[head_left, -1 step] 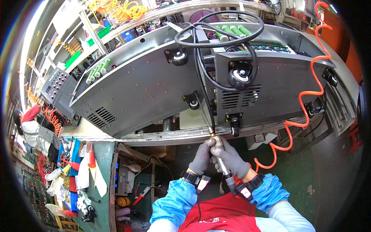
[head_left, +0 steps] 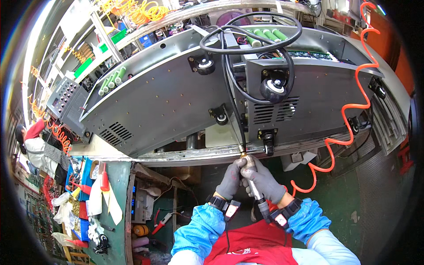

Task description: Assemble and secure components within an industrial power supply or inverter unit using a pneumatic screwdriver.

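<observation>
My right hand (head_left: 267,181), in a grey glove, is wrapped round a silver air screwdriver (head_left: 254,187). Its brass-coloured front end points away from me toward the near rail of the bench. Beside that front end, my gloved left hand (head_left: 229,180) has its fingers closed; whatever is between them is hidden. Just beyond both hands stand two dark grey metal cabinets, the left cabinet (head_left: 150,106) and the right cabinet (head_left: 309,88), with black casters (head_left: 274,88) on the panels facing me. A black cable (head_left: 229,79) hangs over them, running down close to the screwdriver's tip.
A coiled orange air hose (head_left: 349,106) hangs at the right. Left of me, a green bench (head_left: 115,176) holds blue parts bins (head_left: 81,176) and a red-handled tool (head_left: 104,181). A co-worker (head_left: 39,150) stands at the far left. Metal railing (head_left: 176,158) edges the cabinets' bench.
</observation>
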